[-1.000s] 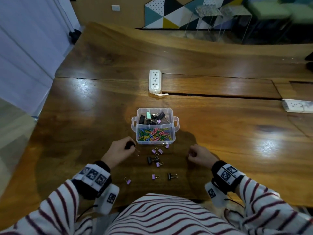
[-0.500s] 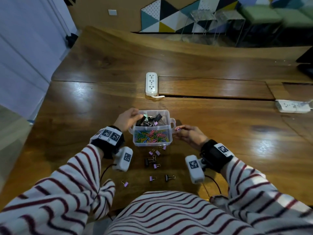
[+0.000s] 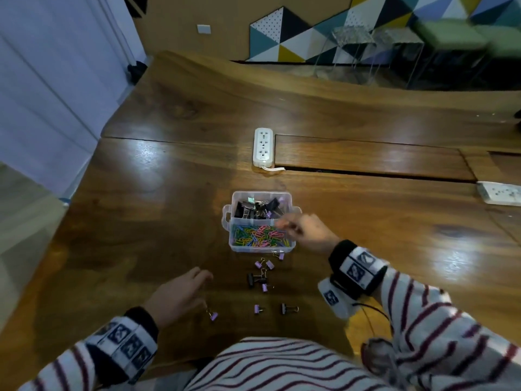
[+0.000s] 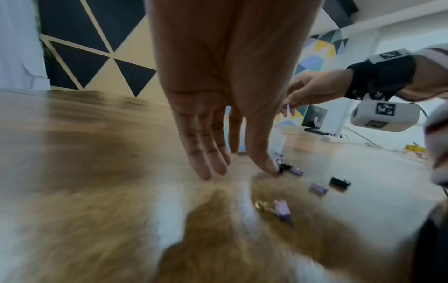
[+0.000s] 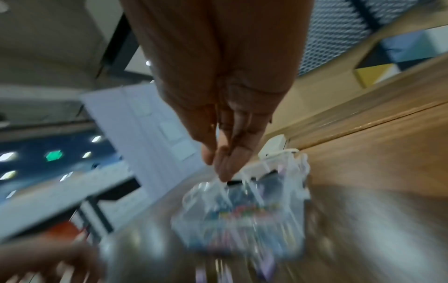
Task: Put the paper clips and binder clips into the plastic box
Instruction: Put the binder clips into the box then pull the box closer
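Note:
The clear plastic box (image 3: pixel 227 221) holds black and purple binder clips at the back and coloured paper clips in front. My right hand (image 3: pixel 284 225) hovers over its right side, fingers stretched loosely towards the divider. I see no clip in them, though the right wrist view (image 5: pixel 218 164) is blurred. My left hand (image 3: pixel 194 280) is low over the table with straight fingers (image 4: pixel 208 168) and holds nothing. A purple binder clip (image 3: pixel 213 316) lies just right of it (image 4: pixel 282 208), apart from the thumb. Several purple and black binder clips (image 3: pixel 263 275) lie scattered before the box.
A white power strip (image 3: pixel 263 148) lies behind the box, beside a long slot in the wooden table (image 3: pixel 141 221). A second strip (image 3: pixel 499 193) is at the far right. My striped torso is at the table's near edge.
My left hand has drawn back from the box's left side to the table near the lone purple clip. My right hand, earlier pinching a purple clip beside the box, is now over it.

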Tool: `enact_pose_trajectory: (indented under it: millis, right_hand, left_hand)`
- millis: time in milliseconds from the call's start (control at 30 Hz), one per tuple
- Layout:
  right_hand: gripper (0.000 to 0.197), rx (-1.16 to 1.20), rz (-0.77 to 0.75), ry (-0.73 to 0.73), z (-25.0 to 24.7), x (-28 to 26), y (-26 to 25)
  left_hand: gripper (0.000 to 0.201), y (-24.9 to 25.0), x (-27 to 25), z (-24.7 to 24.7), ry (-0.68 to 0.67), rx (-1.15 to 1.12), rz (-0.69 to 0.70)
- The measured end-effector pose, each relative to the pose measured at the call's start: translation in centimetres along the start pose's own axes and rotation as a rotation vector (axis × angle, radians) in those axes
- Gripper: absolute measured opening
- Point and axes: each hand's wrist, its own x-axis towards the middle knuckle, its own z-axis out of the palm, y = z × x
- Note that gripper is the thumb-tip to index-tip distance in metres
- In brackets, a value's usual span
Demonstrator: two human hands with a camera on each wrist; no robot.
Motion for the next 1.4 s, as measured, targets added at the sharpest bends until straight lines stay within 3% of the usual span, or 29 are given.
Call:
enact_pose_trajectory:
  millis: [67,167,233,367,433,533,700,867,1067,1167,1233,1300,1400]
  right_hand:
    - [0.025,-0.156,-0.09,-0.157,2.1,-2.6,1.0]
    - [0.042,-0.407,-0.101,-0.339,5.5,-5.5,2.5]
    - [0.046,-0.508,-0.131,-0.388,7.0,-6.5,2.4]
    - [0.034,-0.534,-0.174,-0.356,8.6,-6.2,2.7]
    - [0.033,-0.484,-0.153,-0.35,8.7,-6.0,3.1]
    - [0.039,-0.351,-0.055,-0.347,8.2,-5.6,3.8]
    - [0.016,0.149,0.188,-0.184,6.5,-5.3,6.0]
    - [0.023,0.534,0.375,-0.047,5.0,-5.0,7.1]
    - [0.012,0.645,0.31,0.112,1.6,-1.6,4.6]
    - [0.022,0.708,0.29,0.195,0.1,1.4,2.7]
    - [0.031,0.641,0.286,0.204,-0.4,3.3,1.3]
    - [0.044,0.388,0.253,0.201,-0.6,4.3,0.1]
    - [0.049,0.0,0.053,0.183,-0.1,3.1,-1.3]
  left_hand:
    - [0.069,0.5,-0.6,1.2,-0.019,-0.002,-0.014]
    - [0.08,2.1,-0.6,2.6,-0.063,-0.049,-0.045]
    - [0.064,2.8,0.0,3.2,-0.02,-0.107,-0.009]
    - [0.02,3.5,2.0,2.5,0.03,-0.16,0.073]
    - [0.019,4.3,3.1,1.8,0.031,-0.089,0.103]
    - [0.033,5.5,4.7,1.2,0.046,-0.041,0.112]
    - [0.053,7.1,6.0,1.5,0.076,-0.048,0.06]
    - [0.05,8.5,6.5,2.3,0.09,-0.011,0.026]
    - [0.048,7.8,6.4,2.2,0.048,-0.092,0.034]
    - [0.045,7.0,5.9,2.0,0.01,-0.113,0.024]
    - [0.044,6.3,5.6,1.8,-0.002,-0.136,0.007]
    - [0.04,5.5,5.2,1.6,0.025,-0.182,-0.001]
    - [0.035,4.0,4.1,0.8,0.087,-0.25,-0.006]
